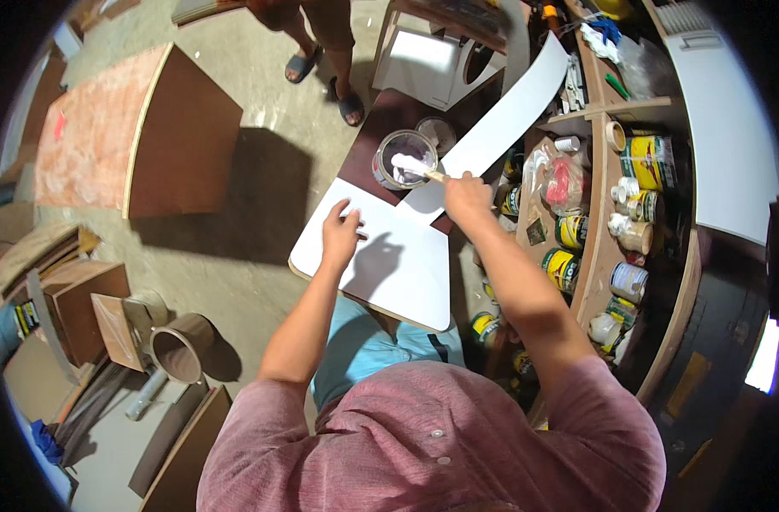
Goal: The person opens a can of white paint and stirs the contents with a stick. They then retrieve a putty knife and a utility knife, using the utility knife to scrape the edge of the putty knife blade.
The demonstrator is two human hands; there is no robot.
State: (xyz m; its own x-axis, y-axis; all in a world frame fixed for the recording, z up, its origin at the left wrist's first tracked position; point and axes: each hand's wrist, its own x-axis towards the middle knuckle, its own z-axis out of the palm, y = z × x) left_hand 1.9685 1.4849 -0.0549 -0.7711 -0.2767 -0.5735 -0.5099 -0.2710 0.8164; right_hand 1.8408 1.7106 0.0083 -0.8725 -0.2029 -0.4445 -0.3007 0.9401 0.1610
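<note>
Brush (415, 167) in right grip (466, 198)

A large brown wooden panel (185, 136) with a pale edge lay on the concrete floor (261, 256) at the upper left, beside a reddish board (91, 145). Near the lower left stood a round brown tub (178, 350), with small wooden boxes (82, 299) just beside it. Another person's feet in dark sandals (325, 81) stood at the top of the floor. On the right, wooden shelves (607, 247) carried yellow tins (650, 162), a roll of tape (616, 135) and a grey tin (628, 282).
</note>
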